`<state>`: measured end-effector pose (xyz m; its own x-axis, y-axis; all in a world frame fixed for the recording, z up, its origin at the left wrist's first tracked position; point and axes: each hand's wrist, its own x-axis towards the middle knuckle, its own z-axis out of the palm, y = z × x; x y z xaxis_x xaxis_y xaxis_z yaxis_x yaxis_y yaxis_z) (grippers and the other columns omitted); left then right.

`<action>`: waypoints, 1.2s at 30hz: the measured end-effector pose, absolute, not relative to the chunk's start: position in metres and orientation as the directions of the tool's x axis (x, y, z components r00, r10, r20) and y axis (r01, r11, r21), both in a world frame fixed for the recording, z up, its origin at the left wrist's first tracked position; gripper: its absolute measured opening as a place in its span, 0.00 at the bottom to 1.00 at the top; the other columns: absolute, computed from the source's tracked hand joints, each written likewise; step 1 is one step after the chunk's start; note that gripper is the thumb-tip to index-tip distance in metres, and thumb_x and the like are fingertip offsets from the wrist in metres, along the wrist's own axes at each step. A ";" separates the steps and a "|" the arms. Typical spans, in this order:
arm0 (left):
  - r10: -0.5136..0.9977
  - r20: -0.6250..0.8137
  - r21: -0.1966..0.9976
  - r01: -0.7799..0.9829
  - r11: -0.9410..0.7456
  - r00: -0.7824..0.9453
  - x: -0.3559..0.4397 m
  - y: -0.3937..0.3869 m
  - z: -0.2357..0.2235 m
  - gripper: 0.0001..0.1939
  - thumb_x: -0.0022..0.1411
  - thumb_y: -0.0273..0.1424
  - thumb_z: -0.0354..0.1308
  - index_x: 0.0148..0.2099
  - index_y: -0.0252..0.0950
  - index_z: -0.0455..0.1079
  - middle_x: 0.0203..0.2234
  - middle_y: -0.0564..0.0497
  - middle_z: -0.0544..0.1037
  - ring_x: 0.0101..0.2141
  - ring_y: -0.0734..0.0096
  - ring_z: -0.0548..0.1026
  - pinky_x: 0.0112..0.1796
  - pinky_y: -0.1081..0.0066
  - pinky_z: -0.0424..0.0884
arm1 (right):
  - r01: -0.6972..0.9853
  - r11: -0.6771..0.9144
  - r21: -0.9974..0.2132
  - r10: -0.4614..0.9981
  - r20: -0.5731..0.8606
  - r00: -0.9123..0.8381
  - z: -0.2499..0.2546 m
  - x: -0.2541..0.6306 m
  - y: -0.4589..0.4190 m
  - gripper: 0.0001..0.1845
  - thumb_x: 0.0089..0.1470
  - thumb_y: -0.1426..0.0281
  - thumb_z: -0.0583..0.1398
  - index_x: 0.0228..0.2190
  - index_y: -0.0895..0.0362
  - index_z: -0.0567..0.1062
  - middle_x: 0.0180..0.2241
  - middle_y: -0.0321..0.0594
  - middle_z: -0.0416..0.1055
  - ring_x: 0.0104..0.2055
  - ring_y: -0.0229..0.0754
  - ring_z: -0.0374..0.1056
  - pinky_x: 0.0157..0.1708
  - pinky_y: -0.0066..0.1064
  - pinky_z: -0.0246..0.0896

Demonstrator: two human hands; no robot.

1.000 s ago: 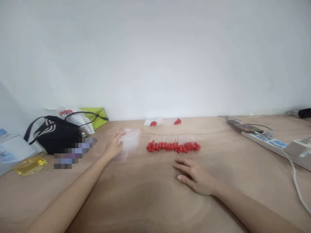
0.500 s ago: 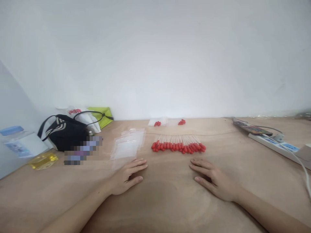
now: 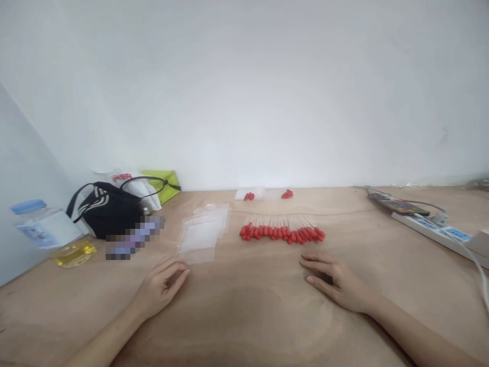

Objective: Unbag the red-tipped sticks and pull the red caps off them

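Bottle of yellow liquid (image 3: 57,234), far left; left hand (image 3: 162,288), fingers loosely curled, empty, just beside overlapping clear bags (image 3: 198,234); row of red-tipped sticks (image 3: 282,232), mid-surface (image 3: 244,306); right hand (image 3: 336,283), fingers relaxed, empty, near the row; white power strip (image 3: 412,223), far right.

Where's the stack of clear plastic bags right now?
In the head view, the clear plastic bags lie left of the red-tipped sticks, just beyond the left hand.
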<state>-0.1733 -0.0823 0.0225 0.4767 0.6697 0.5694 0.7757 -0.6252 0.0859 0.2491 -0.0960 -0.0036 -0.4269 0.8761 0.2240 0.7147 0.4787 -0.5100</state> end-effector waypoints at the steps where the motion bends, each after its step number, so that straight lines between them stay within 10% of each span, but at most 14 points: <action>1: 0.704 0.573 0.084 0.825 -0.559 0.419 -0.185 -0.085 0.023 0.07 0.57 0.32 0.49 0.27 0.37 0.63 0.26 0.52 0.71 0.30 0.71 0.70 0.32 0.73 0.67 | 0.715 0.479 -0.510 0.876 0.218 -0.431 -0.004 0.249 -0.096 0.23 0.53 0.57 0.50 0.48 0.52 0.66 0.52 0.43 0.61 0.54 0.47 0.56 0.52 0.44 0.53; 11: 0.748 0.481 0.130 0.881 0.455 -0.458 -0.295 -0.079 0.046 0.26 0.47 0.53 0.48 0.38 0.36 0.57 0.27 0.52 0.63 0.32 0.61 0.68 0.27 0.65 0.69 | 0.709 0.500 -0.498 0.865 0.246 -0.437 -0.006 0.250 -0.096 0.22 0.53 0.58 0.51 0.48 0.53 0.67 0.51 0.45 0.62 0.53 0.48 0.56 0.51 0.46 0.54; 22: 0.662 0.568 -0.023 0.814 -0.580 0.488 -0.169 -0.059 0.021 0.05 0.56 0.34 0.50 0.32 0.40 0.65 0.31 0.52 0.70 0.34 0.68 0.69 0.36 0.70 0.66 | 0.708 0.611 -0.354 0.784 0.396 -0.478 -0.005 0.241 -0.088 0.17 0.55 0.63 0.50 0.43 0.55 0.71 0.43 0.45 0.68 0.44 0.45 0.63 0.44 0.41 0.58; 36: 0.822 0.531 0.187 0.919 -0.348 0.204 -0.034 0.014 0.018 0.07 0.52 0.33 0.52 0.24 0.36 0.64 0.23 0.50 0.72 0.31 0.62 0.69 0.33 0.63 0.60 | 0.717 0.666 -0.206 0.661 0.609 -0.439 -0.002 0.202 -0.057 0.09 0.52 0.71 0.52 0.30 0.56 0.73 0.28 0.39 0.69 0.33 0.39 0.60 0.35 0.35 0.51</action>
<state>-0.0339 0.0145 0.0182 0.2040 0.8224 0.5310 0.9185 -0.3485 0.1868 0.2022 -0.0571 -0.0018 -0.4392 0.6608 0.6086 0.7169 0.6661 -0.2059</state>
